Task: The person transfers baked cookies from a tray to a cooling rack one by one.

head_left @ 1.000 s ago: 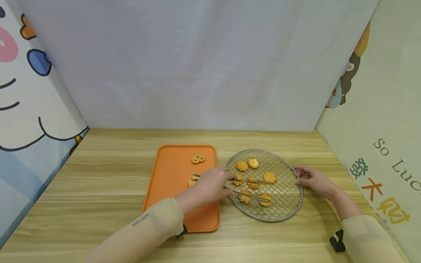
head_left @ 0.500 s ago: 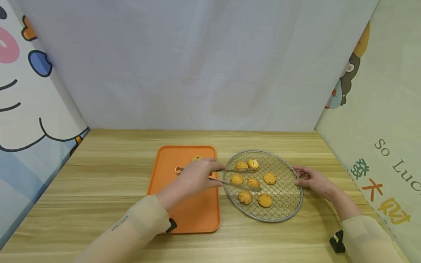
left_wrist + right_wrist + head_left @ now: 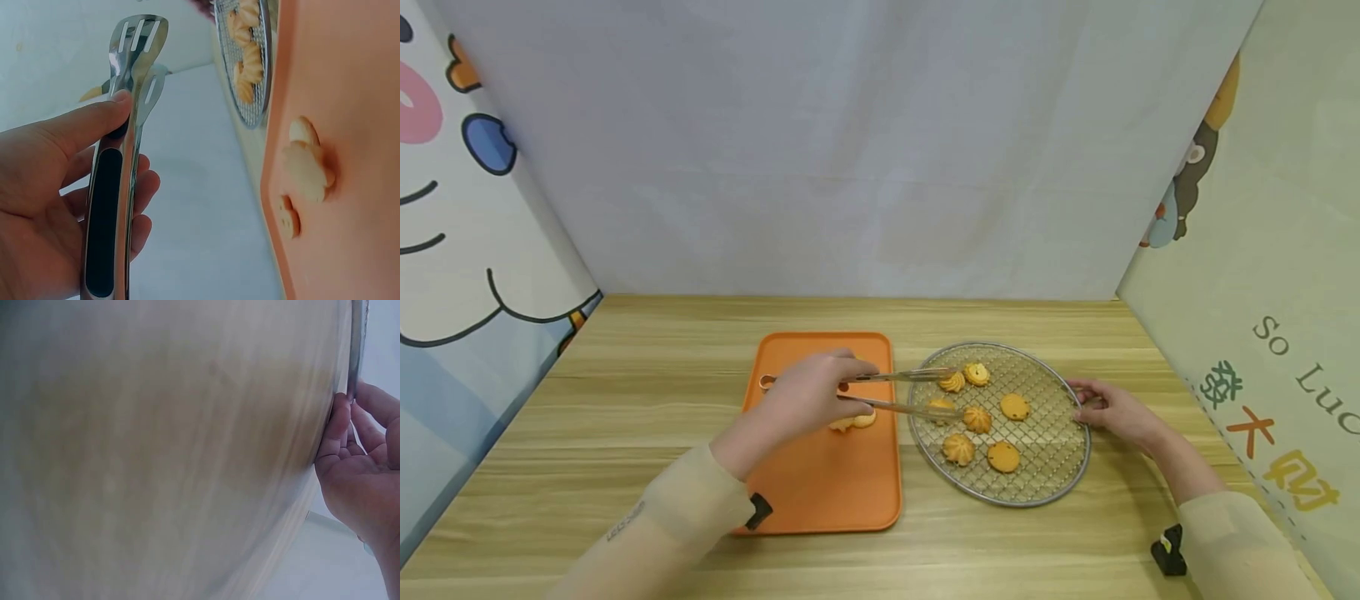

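My left hand holds metal tongs over the orange tray. Their slotted ends stand apart above the left side of a round wire rack, with no cookie between them. The left wrist view shows the thumb and fingers around the tongs' black grip. Several cookies, some swirled and some round, lie on the rack. On the tray sit a scalloped cookie, a round one and a pretzel-shaped one. My right hand pinches the rack's rim at its right side.
Tray and rack stand side by side on a wood-grain table. A pale curtain hangs behind, and printed panels rise on both sides. A small black object is by the right sleeve.
My left hand and the tongs have moved left, drawing the tongs' ends from the rack's middle toward its left edge. The right hand has stayed at the rim.
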`<state>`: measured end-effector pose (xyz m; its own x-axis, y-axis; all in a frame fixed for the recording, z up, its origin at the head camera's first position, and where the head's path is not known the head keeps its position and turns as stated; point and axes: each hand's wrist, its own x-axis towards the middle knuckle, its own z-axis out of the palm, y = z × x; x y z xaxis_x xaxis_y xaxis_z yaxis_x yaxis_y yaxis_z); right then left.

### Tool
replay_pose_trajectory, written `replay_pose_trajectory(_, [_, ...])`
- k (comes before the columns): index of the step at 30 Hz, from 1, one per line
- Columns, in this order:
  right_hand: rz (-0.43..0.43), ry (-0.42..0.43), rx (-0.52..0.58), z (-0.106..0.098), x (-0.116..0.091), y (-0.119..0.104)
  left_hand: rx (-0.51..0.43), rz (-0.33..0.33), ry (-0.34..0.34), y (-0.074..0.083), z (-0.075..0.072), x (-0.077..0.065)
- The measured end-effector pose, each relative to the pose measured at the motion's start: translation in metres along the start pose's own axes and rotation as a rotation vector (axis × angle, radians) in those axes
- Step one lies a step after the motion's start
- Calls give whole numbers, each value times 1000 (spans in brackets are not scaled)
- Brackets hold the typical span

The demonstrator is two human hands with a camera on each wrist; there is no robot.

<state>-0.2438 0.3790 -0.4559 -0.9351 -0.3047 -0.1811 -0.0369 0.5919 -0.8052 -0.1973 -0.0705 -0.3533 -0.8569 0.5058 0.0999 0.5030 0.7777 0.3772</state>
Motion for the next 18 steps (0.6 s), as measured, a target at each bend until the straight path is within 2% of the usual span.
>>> replay_pose_trajectory(4, [-3,3,-5,0,0,1,4,-4,3,-7,-8,-4])
replay_pose_trajectory(11, [-2,6,-7,0,0,0,101,-2,-13,-18,-24,-9])
replay_pose_trajectory(18, [7,8,-8,0,-1,-2,166,14,-51,-34,-31,-11])
